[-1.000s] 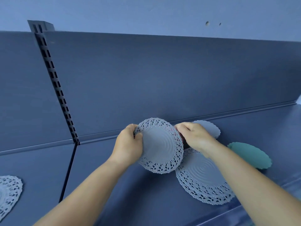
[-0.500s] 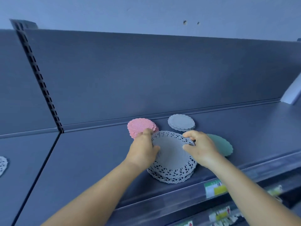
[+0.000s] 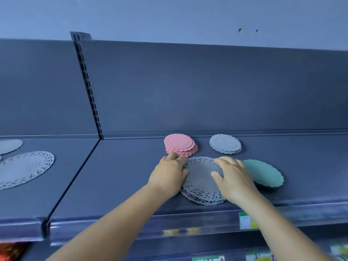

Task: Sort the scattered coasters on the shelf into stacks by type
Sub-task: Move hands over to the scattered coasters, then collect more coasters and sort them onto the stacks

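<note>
Grey lace coasters (image 3: 202, 180) now lie stacked on the shelf (image 3: 120, 178), lowered from mid-air a second ago.
Your left hand (image 3: 169, 177) and right hand (image 3: 233, 178) rest spread-fingered, squaring the stack; pink stack (image 3: 179, 145) behind.

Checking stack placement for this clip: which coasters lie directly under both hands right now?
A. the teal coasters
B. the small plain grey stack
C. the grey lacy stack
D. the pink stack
C: the left hand and right hand both rest on the grey lacy stack.
</note>
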Action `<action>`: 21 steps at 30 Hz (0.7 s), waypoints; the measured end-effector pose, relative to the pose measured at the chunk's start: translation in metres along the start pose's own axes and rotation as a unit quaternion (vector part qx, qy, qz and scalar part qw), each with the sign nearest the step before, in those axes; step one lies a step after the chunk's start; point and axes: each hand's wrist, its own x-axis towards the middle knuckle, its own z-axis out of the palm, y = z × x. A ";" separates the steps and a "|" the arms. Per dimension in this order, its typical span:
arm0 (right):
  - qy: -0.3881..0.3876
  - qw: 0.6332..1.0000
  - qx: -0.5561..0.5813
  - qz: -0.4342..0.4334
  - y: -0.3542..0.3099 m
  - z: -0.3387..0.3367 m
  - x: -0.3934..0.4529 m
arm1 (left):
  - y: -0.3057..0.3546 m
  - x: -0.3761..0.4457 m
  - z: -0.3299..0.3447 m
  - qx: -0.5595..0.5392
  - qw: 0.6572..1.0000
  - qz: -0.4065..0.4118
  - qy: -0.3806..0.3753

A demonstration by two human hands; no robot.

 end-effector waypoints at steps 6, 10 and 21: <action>-0.015 0.997 0.028 -0.067 -0.059 0.002 -0.009 | -0.035 -0.031 -0.031 0.050 0.998 -0.001 0.038; -0.036 0.992 0.052 -0.110 -0.112 0.016 -0.015 | -0.077 -0.061 -0.055 0.066 0.996 -0.027 0.059; -0.072 0.978 0.092 -0.172 -0.295 0.064 -0.039 | -0.224 -0.150 -0.127 0.091 0.990 -0.069 0.084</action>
